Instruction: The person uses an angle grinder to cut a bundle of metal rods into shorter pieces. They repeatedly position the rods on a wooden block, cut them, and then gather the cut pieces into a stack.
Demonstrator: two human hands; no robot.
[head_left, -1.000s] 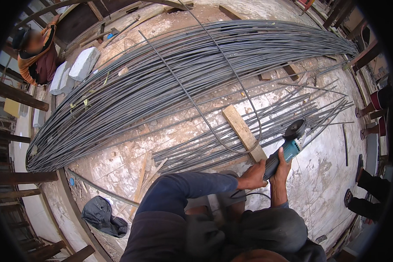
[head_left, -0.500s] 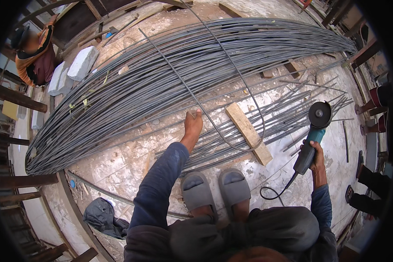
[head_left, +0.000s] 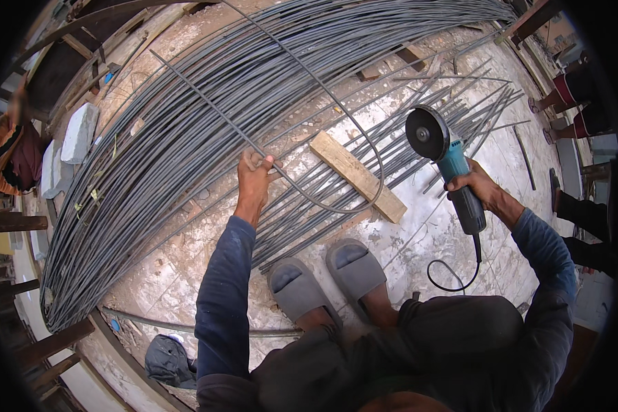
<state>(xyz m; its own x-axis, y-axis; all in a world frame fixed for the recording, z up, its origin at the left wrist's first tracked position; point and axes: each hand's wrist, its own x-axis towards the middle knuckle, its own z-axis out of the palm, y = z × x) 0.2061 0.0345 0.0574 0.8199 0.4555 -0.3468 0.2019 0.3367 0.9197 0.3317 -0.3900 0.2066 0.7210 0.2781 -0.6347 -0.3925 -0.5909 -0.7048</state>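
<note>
Here, two hands (head_left: 253,182) (head_left: 484,187) separately hold one bent rod (head_left: 317,204), one grinder (head_left: 453,165).

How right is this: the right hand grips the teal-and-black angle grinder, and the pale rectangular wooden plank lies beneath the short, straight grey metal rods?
One part is wrong: the head view shows the wooden plank lying across the top of the short rods, not beneath them. The right hand does grip the grinder.

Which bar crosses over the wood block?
The U-bent bar at the left hand. Its bend passes over the block; the short bars run under the block, and the long bundle lies beyond.
</note>
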